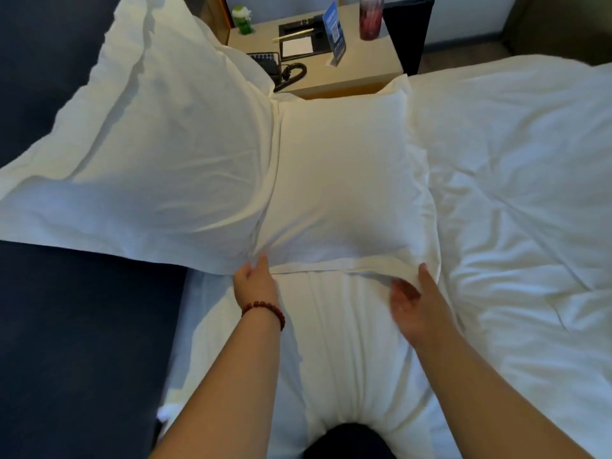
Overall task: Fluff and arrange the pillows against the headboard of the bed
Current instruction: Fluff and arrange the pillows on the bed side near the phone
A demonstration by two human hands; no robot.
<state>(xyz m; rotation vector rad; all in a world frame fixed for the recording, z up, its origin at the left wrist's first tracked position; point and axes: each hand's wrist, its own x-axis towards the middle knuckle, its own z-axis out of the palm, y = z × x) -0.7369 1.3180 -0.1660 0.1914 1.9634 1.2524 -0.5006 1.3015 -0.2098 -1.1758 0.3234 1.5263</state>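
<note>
- Against the dark headboard [66,94] at the left, one large white pillow [149,144] leans upright; a second flat pillow [341,180] lies on the bed beside it, its near flange just under both hands.
- Left hand [253,281], with a red bead bracelet [265,309] on the wrist, has its fingers curled at the flat pillow's near-left corner, apparently pinching the fabric border; right hand [414,299] is blurred, palm open, touching the near-right flange, and whether it grips I cannot tell.
- Both pillows look light, soft and floppy; a grip on the thin flange would only stretch cloth, so I judge that holding the stuffed corners or sides would carry it better.
- White duvet [513,193] spreads to the right, giving open room that way.
- Beyond the flat pillow, the nightstand tabletop [371,61] sits close, carrying a phone [275,67], notepad [298,46], blue card [336,31] and red drink bottle [371,18]; a wide swing could knock these.
</note>
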